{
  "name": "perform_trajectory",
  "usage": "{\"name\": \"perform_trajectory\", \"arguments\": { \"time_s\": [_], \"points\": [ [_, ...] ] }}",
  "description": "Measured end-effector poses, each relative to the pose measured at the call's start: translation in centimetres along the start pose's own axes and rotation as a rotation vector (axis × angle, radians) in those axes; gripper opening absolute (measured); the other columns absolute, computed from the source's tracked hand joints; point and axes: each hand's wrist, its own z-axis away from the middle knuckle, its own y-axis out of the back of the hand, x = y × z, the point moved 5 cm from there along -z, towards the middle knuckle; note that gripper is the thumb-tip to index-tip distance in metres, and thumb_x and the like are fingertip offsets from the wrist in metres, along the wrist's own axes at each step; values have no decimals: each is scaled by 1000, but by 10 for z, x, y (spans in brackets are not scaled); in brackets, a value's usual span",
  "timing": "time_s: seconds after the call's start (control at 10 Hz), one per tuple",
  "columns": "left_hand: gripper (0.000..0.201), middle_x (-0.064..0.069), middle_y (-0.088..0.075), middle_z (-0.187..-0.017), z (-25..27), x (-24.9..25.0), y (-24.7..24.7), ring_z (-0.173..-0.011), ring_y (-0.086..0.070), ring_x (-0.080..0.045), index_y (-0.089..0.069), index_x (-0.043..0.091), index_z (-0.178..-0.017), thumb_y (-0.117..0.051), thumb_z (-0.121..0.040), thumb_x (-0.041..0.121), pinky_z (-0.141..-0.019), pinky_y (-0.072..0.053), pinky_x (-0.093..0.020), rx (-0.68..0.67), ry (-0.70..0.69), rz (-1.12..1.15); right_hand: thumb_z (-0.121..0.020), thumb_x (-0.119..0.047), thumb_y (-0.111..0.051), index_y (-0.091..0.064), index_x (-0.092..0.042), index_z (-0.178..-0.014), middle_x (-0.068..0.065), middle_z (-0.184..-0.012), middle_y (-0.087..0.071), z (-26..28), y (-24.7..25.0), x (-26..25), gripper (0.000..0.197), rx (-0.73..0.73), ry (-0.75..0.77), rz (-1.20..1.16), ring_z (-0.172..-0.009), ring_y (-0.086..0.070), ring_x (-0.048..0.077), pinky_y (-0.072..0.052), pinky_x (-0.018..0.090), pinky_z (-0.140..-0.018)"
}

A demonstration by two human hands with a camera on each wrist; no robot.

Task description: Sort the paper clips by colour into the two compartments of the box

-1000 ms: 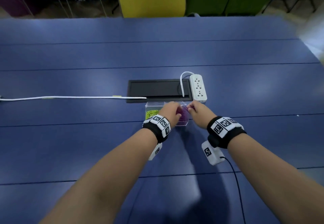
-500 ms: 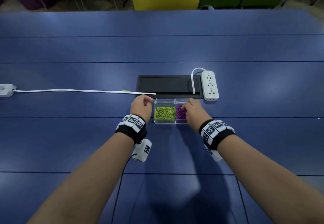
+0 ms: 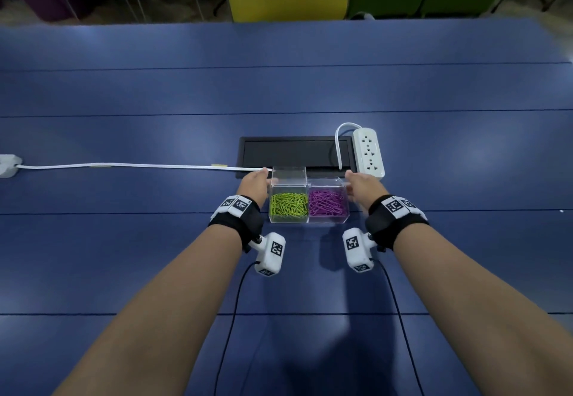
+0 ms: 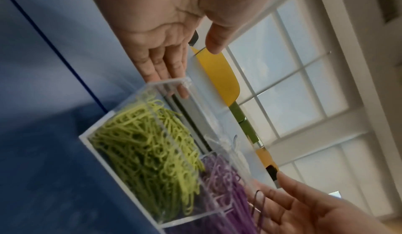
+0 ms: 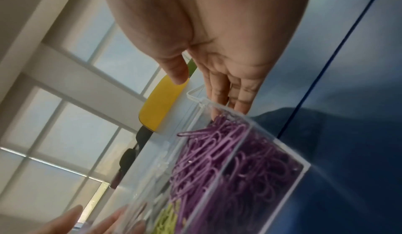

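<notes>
Clear acrylic, that's the box (image 3: 307, 219), sitting on the blue table (image 3: 155, 256) squarely between the two hands. Left hand (image 3: 252, 186) is flat against the box's left wall, fingers (image 4: 165, 62) straight and close together along the clear side, thumb (image 4: 214, 43) lifted apart above the rim. Right hand (image 3: 361, 186) mirrors it on the right wall, fingers (image 5: 230, 90) straight and together against the plastic, thumb (image 5: 176, 69) standing free. Neither hand curls round anything; both simply lie against the walls. Inside, just off the left hand's fingertips, the green paper clips (image 3: 289, 206) fill the left compartment; just off the right hand, the purple paper clips (image 3: 327, 205) fill the right one. Beyond the fingertips lies a black recessed panel (image 3: 294, 154), and past the right hand's thumb a white power strip (image 3: 369, 155). A white cable (image 3: 124, 165) runs away beyond the left hand across the table.
</notes>
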Motion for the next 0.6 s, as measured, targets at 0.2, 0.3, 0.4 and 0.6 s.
{"name": "perform_trajectory", "arguments": {
  "time_s": [0.2,0.3,0.4,0.6],
  "points": [
    [34,-1,-73,-100,26,19,9,-100,-61,-15,-52,18,-116,-30,-102,39,-91,-43,-32,41,-119,71,-98,-34,-35,-54,-17,-111,1,-110,-68,21,6,-17,28,5,126,-176,-111,-59,20,-45,39,-101],
    [39,3,-73,-88,45,15,9,-85,-56,-9,-56,14,-119,-28,-102,36,-79,-41,-26,39,-211,-45,-101,-36,-31,-57,-17,-118,-8,-94,-71,40,12,-15,37,39,223,-153,-102,-60,11,-45,32,-96],
    [40,20,-67,-85,67,6,6,-94,-54,-1,-63,15,-112,-30,-102,34,-85,-35,-21,2,-280,-250,-102,-37,-28,-61,-17,-114,-7,-97,-72,59,7,1,41,13,287,31,-99,-60,9,-39,27,-86],
    [36,1,-66,-121,86,-8,7,-119,-54,-11,-54,17,-129,-37,-100,29,-103,-37,-24,-42,-480,-441,-100,-33,-29,-61,-18,-118,5,-129,-59,73,-1,13,39,46,535,616,-133,-39,21,-33,40,-110]
  ]
}}
